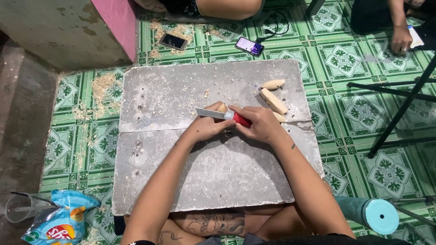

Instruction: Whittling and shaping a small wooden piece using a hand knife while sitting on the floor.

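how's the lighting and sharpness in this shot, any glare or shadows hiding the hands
Head view: even, soft light, sharp throughout; a faint shadow lies on the grey board under the forearms. No glare on the knife; left hand and right hand are clear. Only the lit phone screen is bright. Edges bend slightly, wide-angle.

Green patterned tile floor (pixel 349 122); grey concrete wall (pixel 54 31), pink edge.

Hidden and cropped items, head view

Wooden piece (pixel 221 108) mostly covered by left hand (pixel 209 128); knife (pixel 222 115) handle enclosed by right hand (pixel 259 124). Snack bag (pixel 61 222) and teal cylinder (pixel 374 215) cut by bottom edge; seated person (pixel 200 7) cut at top.
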